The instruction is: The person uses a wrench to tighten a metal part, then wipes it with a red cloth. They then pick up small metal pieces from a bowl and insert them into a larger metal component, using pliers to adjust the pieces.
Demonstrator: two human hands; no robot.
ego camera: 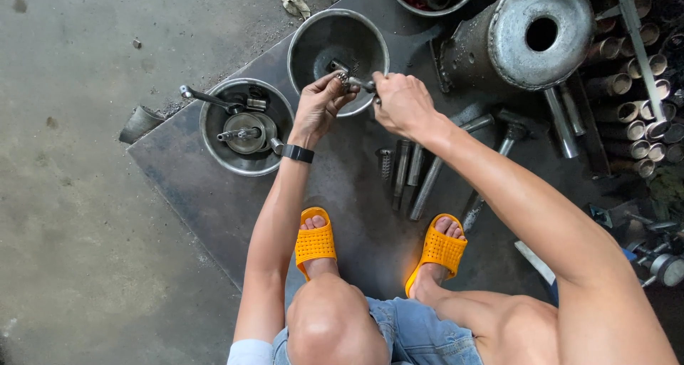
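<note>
Bare knees (335, 322) and yellow sandals (315, 242) are sitting closest to the lens, planted on a dark metal sheet (214, 201) laid on the concrete floor. Both hands are gripping one small metal part (354, 81) over the empty steel bowl (338, 44): the left hand (322, 103) is pinching its near end with curled fingers, and the right hand (403, 103) is closing tightly round its other end. Beside them, a second bowl (246, 126) is holding oily machine pieces, while steel rods (406, 173) are lying just ahead of the feet.

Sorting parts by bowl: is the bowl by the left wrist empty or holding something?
Holding something. The left bowl contains a round metal part and a handled tool.
</note>
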